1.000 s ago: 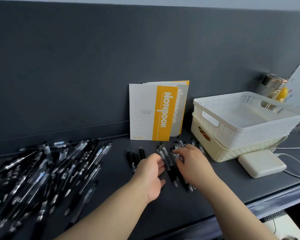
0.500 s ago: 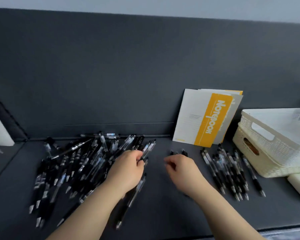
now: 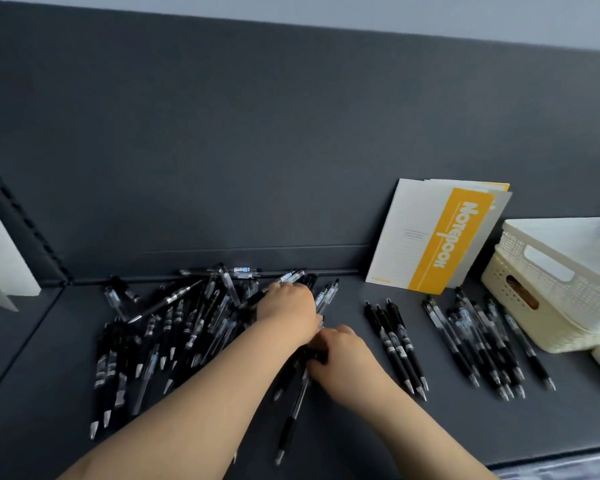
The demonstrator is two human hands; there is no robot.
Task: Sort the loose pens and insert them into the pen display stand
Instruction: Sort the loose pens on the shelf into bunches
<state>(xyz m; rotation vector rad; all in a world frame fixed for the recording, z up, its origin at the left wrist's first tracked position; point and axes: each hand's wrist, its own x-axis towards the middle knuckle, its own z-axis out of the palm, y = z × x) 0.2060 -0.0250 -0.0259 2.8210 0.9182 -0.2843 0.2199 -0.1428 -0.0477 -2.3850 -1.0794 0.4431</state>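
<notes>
The loose pens (image 3: pixel 174 327) are found heaped in a crossed pile on the left part of the dark shelf (image 3: pixel 343 427), with two sorted lots laid out to the right: a set of three pens (image 3: pixel 395 341) and, near the stacked white baskets (image 3: pixel 568 282), a larger row of pens (image 3: pixel 482 341). In both lots the tips are pointed toward the shelf's front edge, and this alignment is judged to be intended to make later insertion easier. No pen display stand can be identified in view. A notebook (image 3: pixel 437 237) is propped against the back panel. The left hand (image 3: pixel 286 308) is laid over the pile's right edge with its back to the camera. Its fingers are hidden, so it cannot be told whether anything is held. The right hand (image 3: pixel 340 355) is tucked just under the left wrist, its fingers curled round a dark pen (image 3: pixel 315 355), apparently to draw it out of the heap. Against the frame half a second earlier, the right hand, then empty and apart from the pile, is seen to have been brought left against it. The left hand is little moved and both sorted lots are unaltered.
</notes>
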